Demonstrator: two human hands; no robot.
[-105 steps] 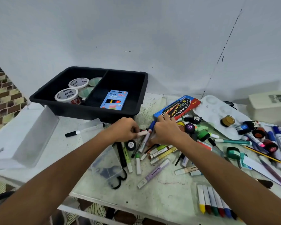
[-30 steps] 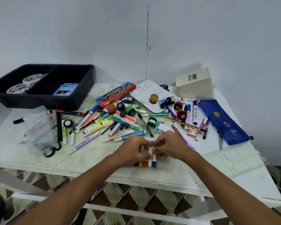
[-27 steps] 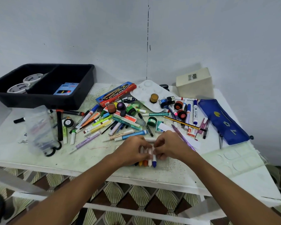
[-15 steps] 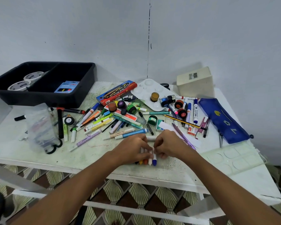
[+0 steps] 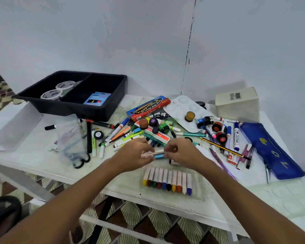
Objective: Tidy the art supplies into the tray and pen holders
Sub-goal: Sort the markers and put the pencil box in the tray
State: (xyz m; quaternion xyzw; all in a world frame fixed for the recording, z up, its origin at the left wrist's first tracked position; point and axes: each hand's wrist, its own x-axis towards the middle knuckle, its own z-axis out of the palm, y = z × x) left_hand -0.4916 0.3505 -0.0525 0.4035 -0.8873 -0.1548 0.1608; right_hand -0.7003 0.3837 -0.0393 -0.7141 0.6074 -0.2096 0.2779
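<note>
A row of several crayons lies in a clear plastic insert near the table's front edge. Just behind it my left hand and my right hand meet over a pale crayon and a blue crayon, each hand pinching an end. A heap of markers and pens spreads behind my hands. The black two-compartment tray stands at the back left with tape rolls and a blue box inside.
A clear plastic holder lies on its side left of the heap. A white palette with paint pots, a cream box and a blue pencil case fill the right. A red crayon box lies behind the heap.
My hands have lifted off the crayon row and moved back toward the heap, now pinching two loose crayons between them. The whole row is uncovered. The camera shifted slightly right.
</note>
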